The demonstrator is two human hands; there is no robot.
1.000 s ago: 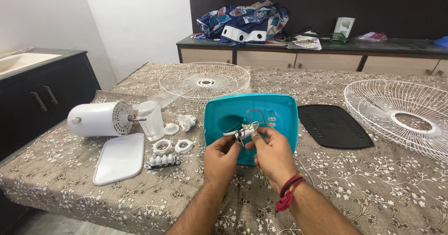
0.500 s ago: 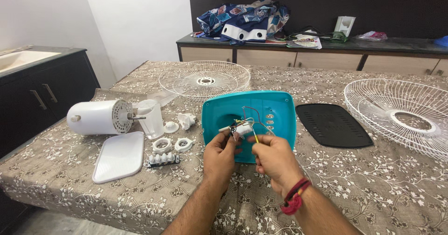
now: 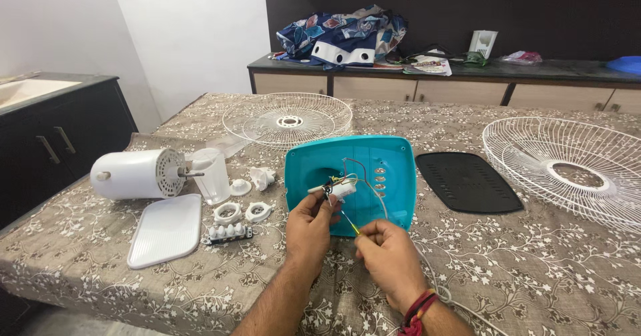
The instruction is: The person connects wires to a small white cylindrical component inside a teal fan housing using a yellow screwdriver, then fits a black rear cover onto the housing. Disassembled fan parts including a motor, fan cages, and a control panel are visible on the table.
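- Switch block (image 3: 342,190): small white part with several thin wires attached, held just above the teal base (image 3: 394,169), near its middle.
- Left hand (image 3: 308,226): fingers closed around the block, pinching it from below and from the left side.
- Right hand (image 3: 387,256): thumb and forefinger pinched on a yellow wire (image 3: 350,222). The wire runs taut from the block down and to the right, to the fingertips.
- Other thin wires loop up from the block over the base. A white cord (image 3: 441,289) trails off past the right wrist.
- Teal base: lies flat on the desk (image 3: 547,262) with its hollow inner side up, directly ahead of both hands. A row of small slots sits right of the block.
- Black plate (image 3: 467,181): flat on the desk, just right of the base, not touching it.
- Right grille (image 3: 567,166): white wire guard, well right of the plate.
- Far grille (image 3: 287,117): second white wire guard, beyond the base.
- Motor (image 3: 137,174): white cylinder on its side, shaft pointing right, at the left of the desk.
- Clear cup (image 3: 212,174): just right of the motor shaft.
- White cover (image 3: 167,229): flat ribbed panel, in front of the motor.
- Button strip (image 3: 230,232): row of white keys, between the cover and the left hand.
- Two white rings (image 3: 242,212): side by side, just behind the strip.
- Desk: covered by a brown floral cloth.
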